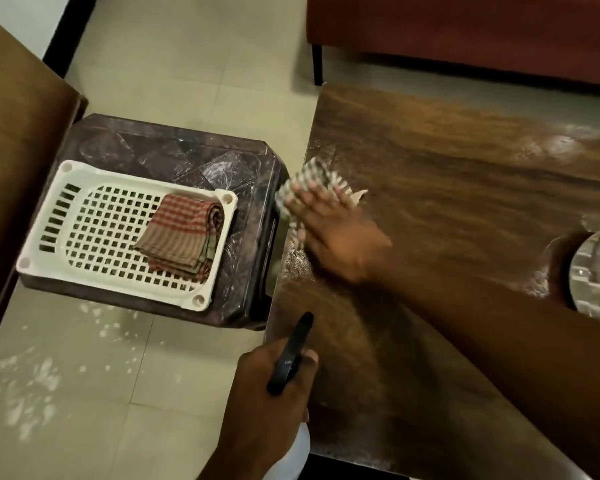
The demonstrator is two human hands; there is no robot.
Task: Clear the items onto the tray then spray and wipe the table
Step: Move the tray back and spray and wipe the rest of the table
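Note:
My right hand (333, 233) presses a checked cloth (309, 178) flat on the wooden table (447, 188) near its left edge; the hand is blurred by motion. My left hand (274, 386) grips the black trigger head of a spray bottle (290, 355) at the table's front left corner; the white bottle body shows below the wrist. A white perforated tray (84, 220) sits on a dark plastic stool (174, 150) left of the table. A folded red-and-tan checked cloth (184, 233) lies in the tray. Wet spray speckles the table surface.
A round metal item (596, 275) rests on the table at the right edge of view. White droplets dot the tiled floor (25, 386) at lower left. A brown wooden panel (14, 133) stands at left. A red-brown seat (465, 29) is beyond the table.

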